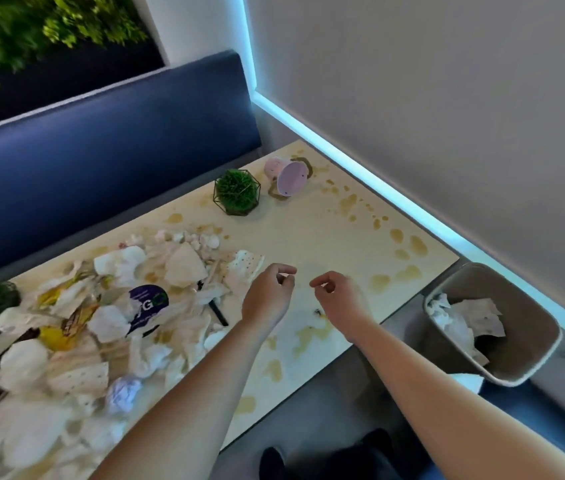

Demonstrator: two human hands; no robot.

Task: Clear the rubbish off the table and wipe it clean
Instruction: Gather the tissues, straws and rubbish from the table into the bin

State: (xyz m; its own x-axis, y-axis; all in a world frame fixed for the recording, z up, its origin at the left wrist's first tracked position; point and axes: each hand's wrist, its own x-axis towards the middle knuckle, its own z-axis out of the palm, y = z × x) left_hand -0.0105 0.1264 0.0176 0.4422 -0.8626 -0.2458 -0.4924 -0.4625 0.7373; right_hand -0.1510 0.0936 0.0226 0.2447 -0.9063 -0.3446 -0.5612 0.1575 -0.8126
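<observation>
Left of both hands, a heap of crumpled paper rubbish (108, 327) with a purple wrapper (148, 306) covers the table (308, 233), its near edge just beside the left hand (267, 299), which hovers with fingers loosely curled and holds nothing. Just right of it and apart from it, the right hand (340, 303) hovers likewise, fingers loosely curled and empty, above brown spill stains (312, 334); beyond the hands stand a small green plant (236, 192) and a tipped pink cup (286, 174). Right of the right hand, off the table's end, a bin (530, 362) holds crumpled paper (461, 317).
</observation>
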